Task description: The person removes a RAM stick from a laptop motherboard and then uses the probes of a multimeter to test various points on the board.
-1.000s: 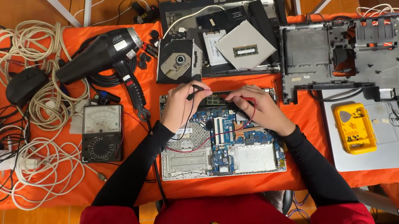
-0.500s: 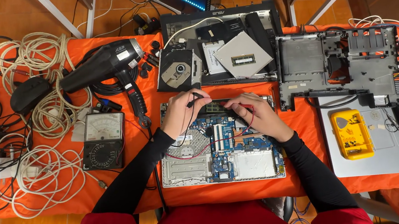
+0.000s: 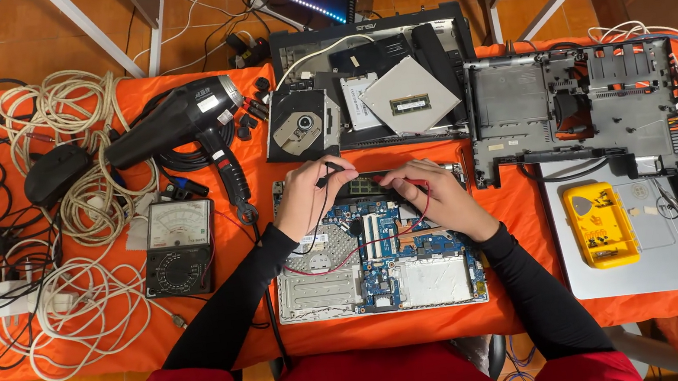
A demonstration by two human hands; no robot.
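Note:
A blue laptop motherboard (image 3: 378, 255) in its silver frame lies in front of me on the orange cloth. My left hand (image 3: 305, 199) pinches a black test probe (image 3: 330, 171) over the board's upper left edge. My right hand (image 3: 436, 199) holds a red test probe (image 3: 394, 180) pointing left at the board's top edge. Both tips nearly meet near a dark memory module. Red and black leads (image 3: 339, 256) trail across the board towards an analogue multimeter (image 3: 178, 247) at the left.
A black heat gun (image 3: 182, 124) and coiled white cables (image 3: 83, 303) lie at the left. Behind the board sit an optical drive (image 3: 301, 123), a drive caddy (image 3: 409, 96) and a laptop base. A stripped chassis (image 3: 577, 111), a yellow parts box (image 3: 601, 226) and a grey lid are at the right.
Both hands stay on the probes at the board's top edge; the probe tips have shifted slightly. The view has tilted a little, so everything sits lower in frame.

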